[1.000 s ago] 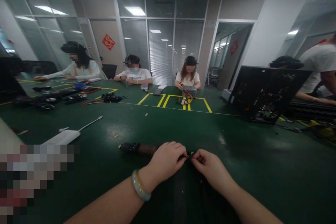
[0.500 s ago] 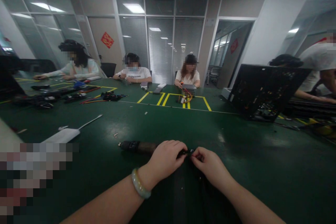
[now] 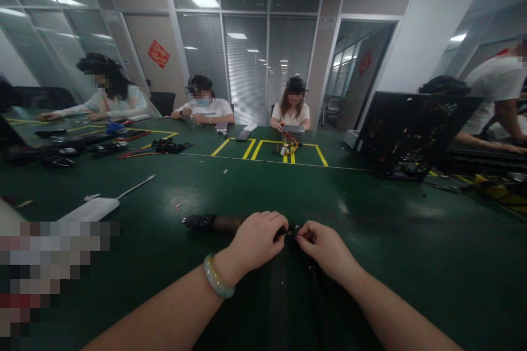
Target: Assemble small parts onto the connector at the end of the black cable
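My left hand point(image 3: 257, 241), with a pale green bangle on its wrist, is closed in a loose fist over the end of a dark cylindrical tool point(image 3: 212, 223) lying on the green table point(image 3: 391, 241). My right hand point(image 3: 325, 247) pinches a small dark part right against my left fingertips. What sits between the fingers is too small to name. A dark strap or panel point(image 3: 280, 296) runs from the hands toward me.
A white adapter with a cable point(image 3: 93, 209) lies at the left. A black open case point(image 3: 407, 134) stands at the right. Three people sit at the far side, another at the right edge. Cables and parts point(image 3: 164, 147) lie at far left, yellow tape lines point(image 3: 263, 148) at centre.
My hands keep the same pinch together. The view has shifted slightly, so hands and tool sit a little higher in the picture.
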`<state>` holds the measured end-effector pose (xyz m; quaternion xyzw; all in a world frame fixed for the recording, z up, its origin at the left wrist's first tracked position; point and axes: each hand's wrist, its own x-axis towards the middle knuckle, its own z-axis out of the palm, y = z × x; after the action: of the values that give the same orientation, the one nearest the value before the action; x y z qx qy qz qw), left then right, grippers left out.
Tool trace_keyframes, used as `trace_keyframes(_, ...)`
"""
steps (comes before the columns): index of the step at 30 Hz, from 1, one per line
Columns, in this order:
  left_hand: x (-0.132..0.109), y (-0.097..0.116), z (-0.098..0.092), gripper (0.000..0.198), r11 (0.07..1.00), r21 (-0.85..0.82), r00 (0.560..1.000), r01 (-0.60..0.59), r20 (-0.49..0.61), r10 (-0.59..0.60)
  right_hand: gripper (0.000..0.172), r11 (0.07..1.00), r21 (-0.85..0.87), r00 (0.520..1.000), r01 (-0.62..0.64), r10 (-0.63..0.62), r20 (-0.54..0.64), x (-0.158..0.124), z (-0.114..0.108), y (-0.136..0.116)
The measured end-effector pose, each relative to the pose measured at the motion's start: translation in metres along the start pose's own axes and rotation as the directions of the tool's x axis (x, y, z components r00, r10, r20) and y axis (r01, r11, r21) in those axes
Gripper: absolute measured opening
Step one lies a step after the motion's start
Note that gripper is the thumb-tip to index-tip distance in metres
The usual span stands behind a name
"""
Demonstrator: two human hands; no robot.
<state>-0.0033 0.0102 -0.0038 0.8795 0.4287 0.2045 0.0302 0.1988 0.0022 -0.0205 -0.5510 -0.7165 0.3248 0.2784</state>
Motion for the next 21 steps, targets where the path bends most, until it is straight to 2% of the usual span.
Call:
trace_keyframes(6,-0.0002,-0.0023,0.0003,0.011,1.0,-0.002,1.0,-0.009,0.005,0.009,0.01,1.0,0.0,1.0,-0.006,0.006,0.005,-0.0006,0.0003,-0.0004)
trace_keyframes(21,-0.0031,-0.0004,-0.0052,0.008,0.999,-0.025,0.999,-0.037,0.032,0.037,0.008,0.996,-0.048,0.996,0.077,-0.075,0.044,-0.0007,0.0033,0.0005)
